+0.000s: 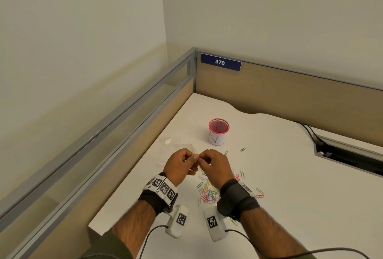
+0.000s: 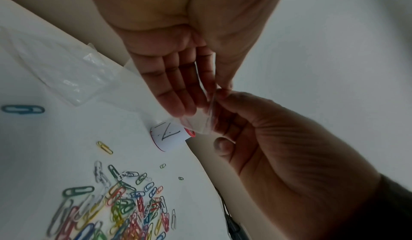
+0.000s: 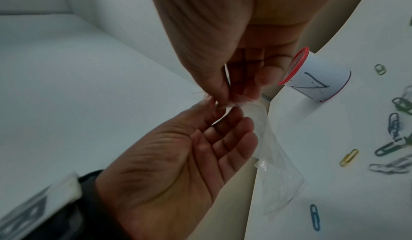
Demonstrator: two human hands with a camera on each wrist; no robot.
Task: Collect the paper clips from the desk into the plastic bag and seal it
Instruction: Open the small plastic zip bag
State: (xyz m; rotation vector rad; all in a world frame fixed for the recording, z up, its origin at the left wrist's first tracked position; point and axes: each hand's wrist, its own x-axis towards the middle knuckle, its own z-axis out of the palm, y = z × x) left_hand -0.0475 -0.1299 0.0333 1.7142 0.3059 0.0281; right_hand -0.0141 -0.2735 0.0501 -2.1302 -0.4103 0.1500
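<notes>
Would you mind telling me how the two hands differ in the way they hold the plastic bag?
The left hand pinches the plastic bag with its other fingers nearly straight; the right hand pinches it with its fingers curled. The left hand sits nearer the partition, the right hand above the paper clips. Both grip the bag's top edge.

White desk (image 1: 269, 176) w/ wavy back edge, set in a corner of tan partition panels. On it: heap of coloured wire paper clips (image 1: 208, 193) near front, a few strays round it, incl. two green ones (image 1: 243, 149) further back. Behind the heap stands a red mesh cup wrapped in white paper w/ pen scribble (image 1: 218, 132), upright. Left of cup, a clear plastic sheet (image 1: 169, 141) lies flat. Right side: dark cable slot (image 1: 348, 157) w/ black cables.
</notes>
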